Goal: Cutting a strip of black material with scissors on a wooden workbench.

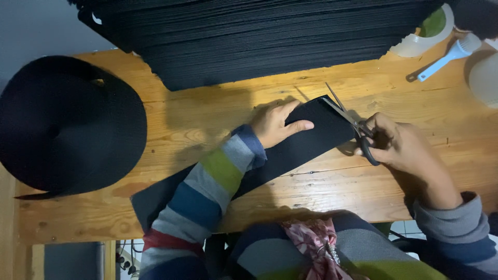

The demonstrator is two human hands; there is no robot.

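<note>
Pinning the limp black fabric strip flat under your left hand, you're closing scissors gripped in your right hand near its end.

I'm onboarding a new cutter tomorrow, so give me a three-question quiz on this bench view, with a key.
1. True or false: the right hand holds the scissors at the end of the black strip.
2. Which thing lies left of the strip on the wooden table? A) a big roll of black webbing B) a red bucket C) a laptop
3. Fill in: the left hand lies flat on the ____.

Key
1. True; the blades are open at the strip's end.
2. A. A stack of cut black pieces lies at the far edge, and a white brush at the far right.
3. Black strip.
</note>
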